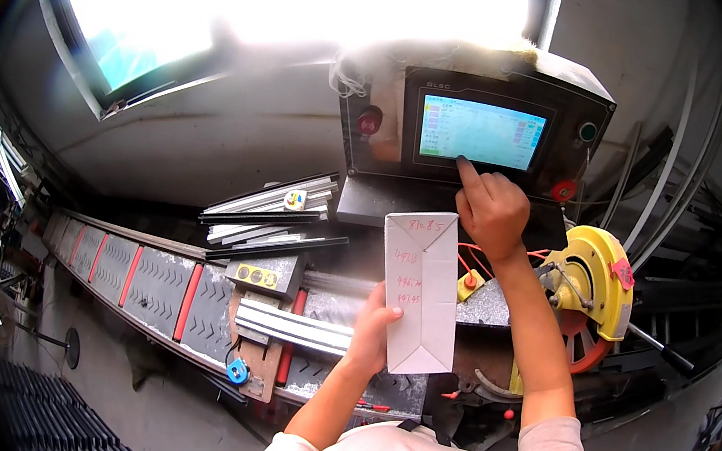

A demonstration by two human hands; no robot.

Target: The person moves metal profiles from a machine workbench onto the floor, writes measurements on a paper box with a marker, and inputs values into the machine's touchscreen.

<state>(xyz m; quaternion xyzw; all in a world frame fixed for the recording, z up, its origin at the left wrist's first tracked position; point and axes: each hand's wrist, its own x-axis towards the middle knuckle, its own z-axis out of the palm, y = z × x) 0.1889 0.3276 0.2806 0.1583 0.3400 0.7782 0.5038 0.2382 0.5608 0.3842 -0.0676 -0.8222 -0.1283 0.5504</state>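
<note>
My left hand (374,327) grips a white cardboard box (421,321) by its left edge, thumb on the face. Red handwriting runs down that face, and folded seams show at both ends. My right hand (497,216) reaches up to the control panel, empty, with the index finger stretched out and the other fingers curled. Its fingertip is at the lower edge of the lit touchscreen (483,132); actual contact cannot be made out. The screen sits in a dark control box (386,86) beneath the bright window.
A yellow saw guard (595,279) with a black-tipped handle stands right of my right forearm. Metal profiles (273,215) lie behind the long roller bed (157,291). A blue tape measure (237,372) rests beside the bed's clamp. Red buttons (563,191) flank the screen.
</note>
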